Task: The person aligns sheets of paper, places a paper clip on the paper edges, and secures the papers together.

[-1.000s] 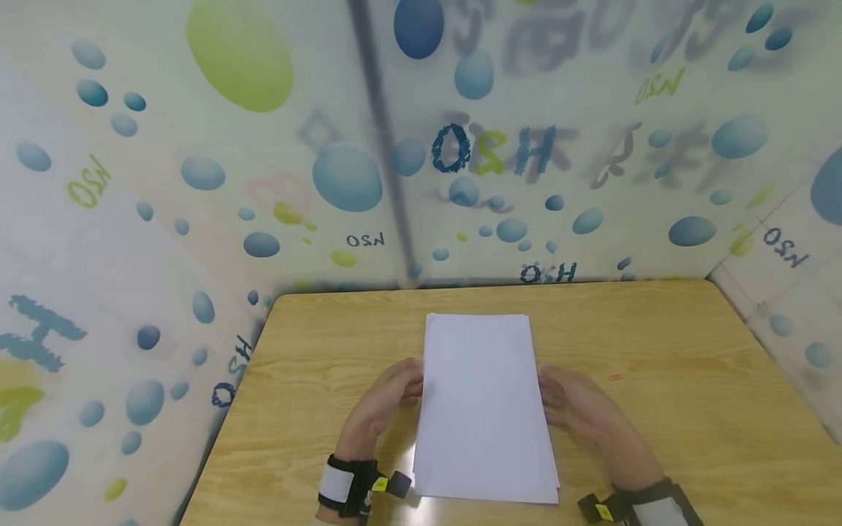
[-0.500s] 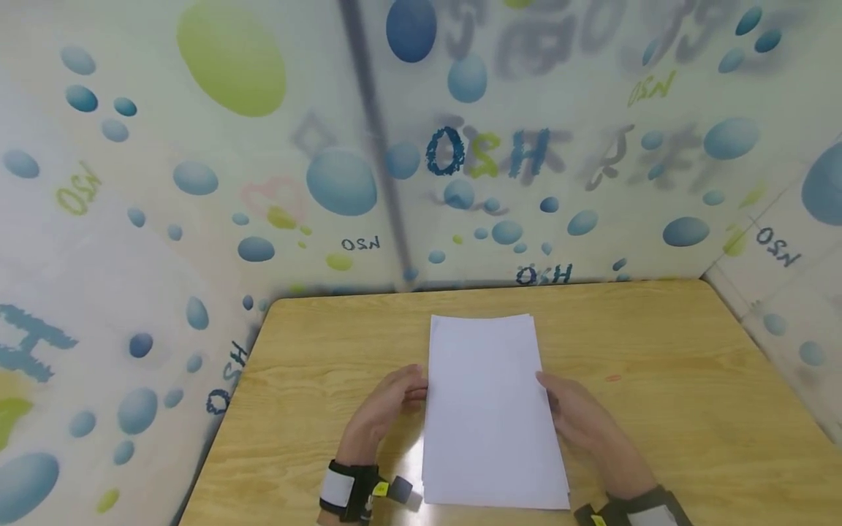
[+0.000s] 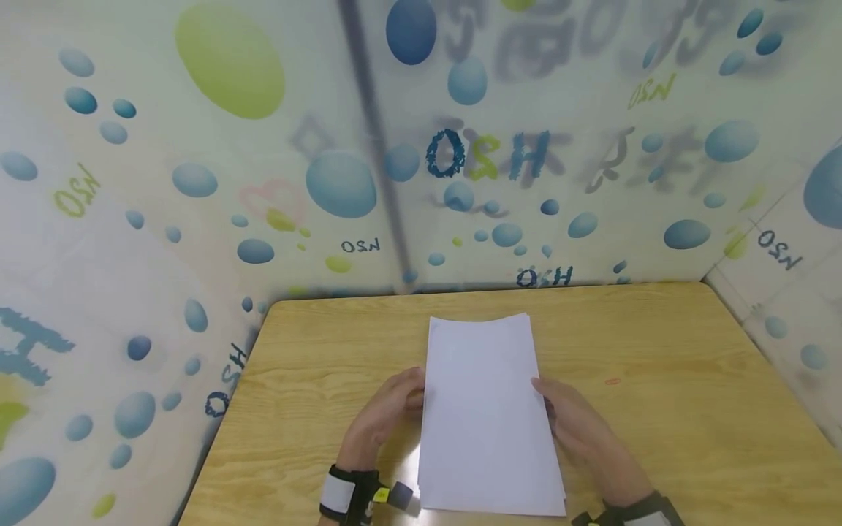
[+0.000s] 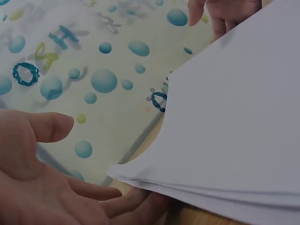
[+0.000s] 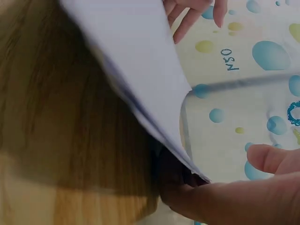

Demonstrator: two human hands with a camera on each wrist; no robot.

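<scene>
Wooden table [image 3: 316, 372], bubble-patterned wall [image 3: 559, 80]; paper stack [image 3: 487, 416] bowed between left hand [image 3: 381, 413] and right hand [image 3: 580, 420], both wide, thumbs apart, fingers against edges

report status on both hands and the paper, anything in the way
Left hand and right hand at opposite long edges, fingers reaching under. White paper stack bowed, far edge dipping mid-span. No obstruction seen.

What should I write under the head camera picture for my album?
Left hand and right hand on either side of a white paper stack, over a wooden table.
</scene>
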